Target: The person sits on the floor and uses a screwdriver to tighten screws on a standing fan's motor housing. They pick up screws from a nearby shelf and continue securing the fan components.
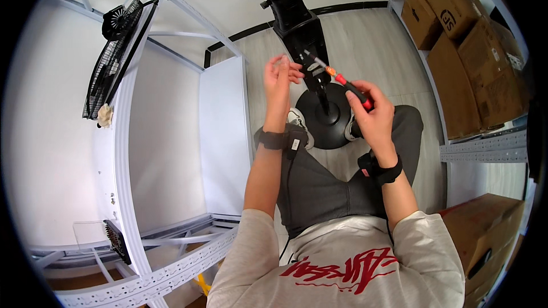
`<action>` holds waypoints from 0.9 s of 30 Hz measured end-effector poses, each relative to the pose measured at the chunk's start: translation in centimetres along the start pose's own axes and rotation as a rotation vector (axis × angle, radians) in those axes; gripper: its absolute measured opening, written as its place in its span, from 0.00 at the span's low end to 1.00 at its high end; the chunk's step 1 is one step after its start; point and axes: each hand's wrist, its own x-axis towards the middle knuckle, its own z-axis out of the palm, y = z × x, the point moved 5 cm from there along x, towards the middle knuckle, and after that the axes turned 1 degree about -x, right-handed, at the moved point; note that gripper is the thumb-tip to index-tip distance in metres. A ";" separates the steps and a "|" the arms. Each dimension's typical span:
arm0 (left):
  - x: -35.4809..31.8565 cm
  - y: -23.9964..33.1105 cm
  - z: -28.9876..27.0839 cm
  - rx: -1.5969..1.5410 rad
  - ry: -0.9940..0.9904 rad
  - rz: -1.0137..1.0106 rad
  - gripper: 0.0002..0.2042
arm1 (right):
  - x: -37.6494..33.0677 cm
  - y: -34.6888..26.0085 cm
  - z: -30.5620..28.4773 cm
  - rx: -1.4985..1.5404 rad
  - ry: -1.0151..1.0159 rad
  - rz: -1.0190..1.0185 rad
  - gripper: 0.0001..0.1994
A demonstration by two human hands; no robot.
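In my right hand is a screwdriver with a red and black handle, my fingers wrapped round the grip. An orange band sits near the handle, and the thin shaft points up and left, its tip in front of a black stand. My left hand is raised beside that stand, its fingers loosely bent and apart, with nothing visible in them. The stand's upright column rises from a round black base on the floor between my feet. Its top is cut off by the upper edge.
Left of me, a white metal rack holds a black wire fan grille, a small cream-coloured object and a black bristled brush. On the right, shelves carry cardboard boxes. Another carton stands lower, near my right elbow.
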 end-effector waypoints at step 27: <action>5.9 0.8 1.9 0.412 0.024 0.299 0.31 | 4.9 -7.4 1.1 -0.334 0.170 -0.406 0.10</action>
